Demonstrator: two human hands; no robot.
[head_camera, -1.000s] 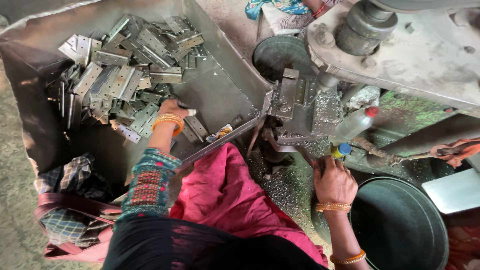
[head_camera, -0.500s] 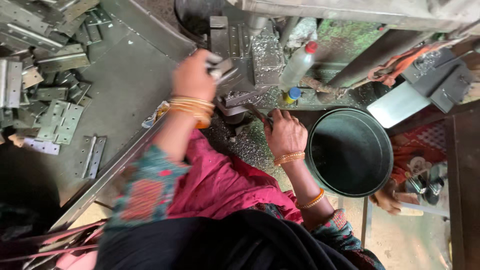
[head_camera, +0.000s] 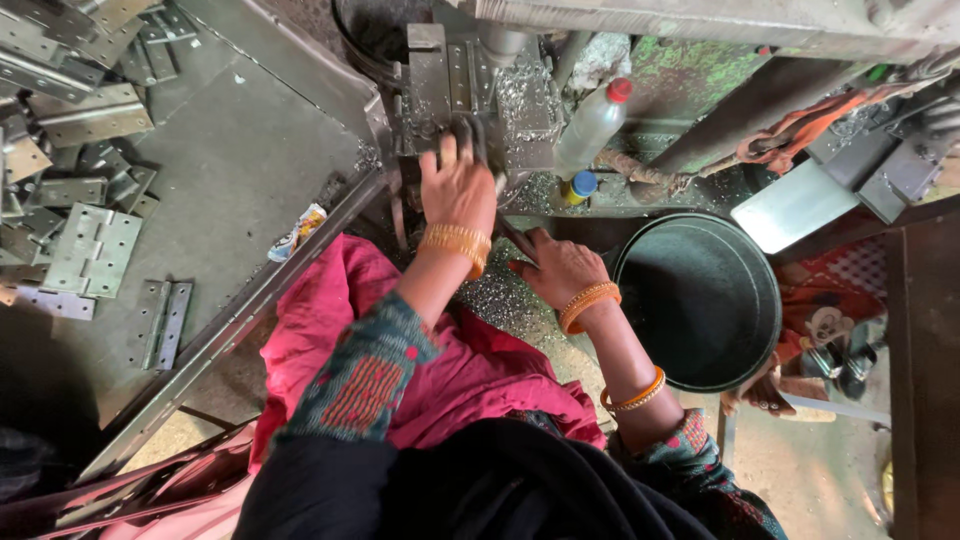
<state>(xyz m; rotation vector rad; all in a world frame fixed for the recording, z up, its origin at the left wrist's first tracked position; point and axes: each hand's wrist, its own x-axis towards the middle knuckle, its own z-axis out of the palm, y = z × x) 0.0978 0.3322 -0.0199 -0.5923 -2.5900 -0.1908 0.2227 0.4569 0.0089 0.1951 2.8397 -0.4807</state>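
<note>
Two hands are working: left hand (head_camera: 458, 185) pressing a hinge into the press die (head_camera: 470, 90), right hand (head_camera: 557, 268) gripping a lever, many hinges (head_camera: 90, 250) waiting.

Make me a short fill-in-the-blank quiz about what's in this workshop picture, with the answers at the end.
1. The left hand rests on a metal ____ block.
2. The plastic bottle has a ____ cap.
3. The round pan lies near the ____ hand.
4. Loose metal hinges lie in the tray on the person's ____ side.

Missing words: machine; red; right; left
</note>
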